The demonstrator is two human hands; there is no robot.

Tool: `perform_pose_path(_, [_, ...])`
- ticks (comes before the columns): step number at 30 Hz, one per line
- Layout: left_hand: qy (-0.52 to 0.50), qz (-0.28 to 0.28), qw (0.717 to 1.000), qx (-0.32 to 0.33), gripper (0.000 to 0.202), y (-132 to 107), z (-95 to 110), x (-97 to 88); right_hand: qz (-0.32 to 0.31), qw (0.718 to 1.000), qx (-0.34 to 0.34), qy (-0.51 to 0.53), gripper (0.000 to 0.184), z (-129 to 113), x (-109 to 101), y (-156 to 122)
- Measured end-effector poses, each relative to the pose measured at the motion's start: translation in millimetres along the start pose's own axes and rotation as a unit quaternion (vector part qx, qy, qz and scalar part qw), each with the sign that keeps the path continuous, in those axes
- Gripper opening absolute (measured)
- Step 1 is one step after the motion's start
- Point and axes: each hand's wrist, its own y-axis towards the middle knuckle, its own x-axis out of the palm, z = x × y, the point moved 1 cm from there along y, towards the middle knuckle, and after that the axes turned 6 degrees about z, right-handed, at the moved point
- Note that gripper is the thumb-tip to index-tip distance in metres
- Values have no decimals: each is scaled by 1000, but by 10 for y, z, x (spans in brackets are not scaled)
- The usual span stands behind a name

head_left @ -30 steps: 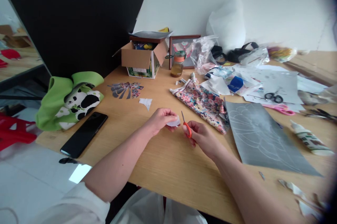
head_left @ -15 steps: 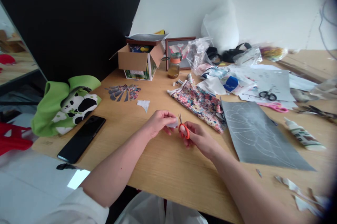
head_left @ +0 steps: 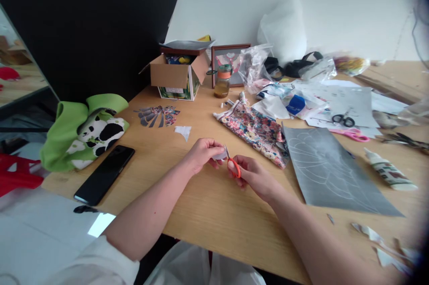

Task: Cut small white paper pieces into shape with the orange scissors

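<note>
My left hand (head_left: 203,153) pinches a small pale scrap of paper (head_left: 220,155) just above the wooden table (head_left: 208,213). My right hand (head_left: 253,175) is closed round small orange-handled scissors (head_left: 233,165), whose blades meet the scrap's right edge. Both hands hover near the table's middle, close together. A folded floral cloth (head_left: 254,131) lies just behind my right hand, and a grey sheet with drawn curved lines (head_left: 328,173) lies to its right.
A black phone (head_left: 104,174) and a green panda bag (head_left: 83,131) lie at the left edge. An open cardboard box (head_left: 177,75), a jar (head_left: 223,81) and a framed picture (head_left: 231,59) stand at the back. A glue bottle (head_left: 389,173), black scissors (head_left: 343,119) and paper scraps (head_left: 378,240) sit to the right.
The scissors have moved left from apart to the scrap's edge, and their blades now reach into it. My left hand has stayed in place.
</note>
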Motion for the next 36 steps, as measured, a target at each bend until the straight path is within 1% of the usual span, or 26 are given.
perform_pose_path(13, [-12, 18, 1000, -6, 3, 10, -20, 10, 8, 1000, -2, 3, 53, 10, 19, -5])
perform_pose_path(23, [-19, 27, 999, -5, 5, 14, -40, 20, 17, 1000, -4, -12, 53, 18, 17, -3])
perform_pose_path(32, [-19, 22, 1000, -6, 10, 4, -36, 24, 20, 999, -5, -24, 53, 31, 22, -7])
perform_pose_path(36, [-17, 23, 1000, -10, 7, 4, -26, 23, 24, 999, -10, -47, 53, 29, 20, -10])
